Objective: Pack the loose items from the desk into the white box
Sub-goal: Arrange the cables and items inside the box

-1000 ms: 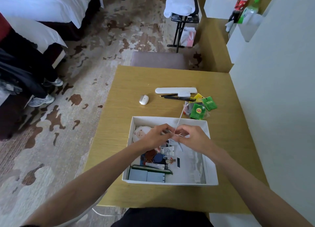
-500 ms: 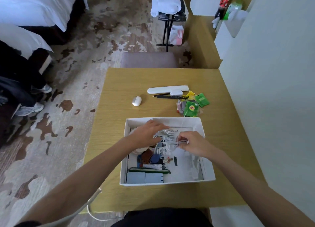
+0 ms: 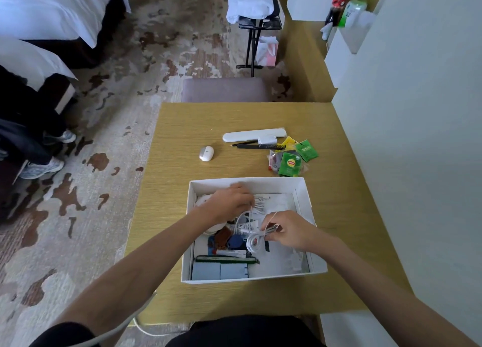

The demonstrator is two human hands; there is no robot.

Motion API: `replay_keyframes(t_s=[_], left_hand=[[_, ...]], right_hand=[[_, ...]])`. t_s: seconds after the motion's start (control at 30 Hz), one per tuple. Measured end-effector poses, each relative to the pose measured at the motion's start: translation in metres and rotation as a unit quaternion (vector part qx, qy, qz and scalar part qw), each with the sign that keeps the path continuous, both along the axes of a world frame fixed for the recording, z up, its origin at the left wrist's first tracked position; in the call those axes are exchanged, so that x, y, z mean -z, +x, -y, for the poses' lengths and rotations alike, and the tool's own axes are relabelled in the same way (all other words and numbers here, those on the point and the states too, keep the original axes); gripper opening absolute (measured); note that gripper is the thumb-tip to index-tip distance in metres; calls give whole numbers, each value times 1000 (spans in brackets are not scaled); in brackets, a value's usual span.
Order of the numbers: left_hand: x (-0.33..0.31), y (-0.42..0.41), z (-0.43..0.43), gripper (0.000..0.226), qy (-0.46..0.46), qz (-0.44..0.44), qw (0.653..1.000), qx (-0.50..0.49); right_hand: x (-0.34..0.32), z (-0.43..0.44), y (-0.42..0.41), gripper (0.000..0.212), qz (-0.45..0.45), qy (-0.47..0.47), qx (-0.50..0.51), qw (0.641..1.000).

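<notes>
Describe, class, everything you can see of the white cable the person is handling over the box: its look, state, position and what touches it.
The white cable is thin, smooth and looks plastic-coated. It is partly bundled into loose loops, with one strand arching up toward the left hand. The right hand pinches the bundle at its fingertips. It hangs just above the items in the white box. Its ends are hidden, so any plugs cannot be made out.

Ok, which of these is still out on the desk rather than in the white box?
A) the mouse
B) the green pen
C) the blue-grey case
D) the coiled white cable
A: the mouse sits on the bare desk, beyond the far wall of the white box.
</notes>
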State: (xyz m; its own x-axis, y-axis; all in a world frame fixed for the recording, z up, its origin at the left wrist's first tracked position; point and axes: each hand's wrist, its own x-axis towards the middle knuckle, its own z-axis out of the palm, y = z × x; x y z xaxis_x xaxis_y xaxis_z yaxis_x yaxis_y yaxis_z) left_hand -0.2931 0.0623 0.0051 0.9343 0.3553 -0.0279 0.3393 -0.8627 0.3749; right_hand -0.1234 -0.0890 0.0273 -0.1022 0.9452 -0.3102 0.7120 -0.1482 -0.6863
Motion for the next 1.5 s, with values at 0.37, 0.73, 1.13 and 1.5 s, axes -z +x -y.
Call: replay_keyframes(t_s=[0.37, 0.73, 1.13, 1.5], left_hand=[[1, 11, 2, 17, -96, 24, 978, -183], [-5, -6, 0, 14, -187, 75, 956, -213], [14, -29, 20, 33, 55, -20, 996, -63], [-9, -26, 15, 22, -59, 43, 988, -136]], right_hand=[[-6, 9, 9, 14, 2, 58, 28, 998], [24, -25, -13, 7, 107, 124, 64, 984], [36, -22, -12, 11, 248, 220, -43, 943], [11, -20, 8, 23, 68, 203, 78, 974]])
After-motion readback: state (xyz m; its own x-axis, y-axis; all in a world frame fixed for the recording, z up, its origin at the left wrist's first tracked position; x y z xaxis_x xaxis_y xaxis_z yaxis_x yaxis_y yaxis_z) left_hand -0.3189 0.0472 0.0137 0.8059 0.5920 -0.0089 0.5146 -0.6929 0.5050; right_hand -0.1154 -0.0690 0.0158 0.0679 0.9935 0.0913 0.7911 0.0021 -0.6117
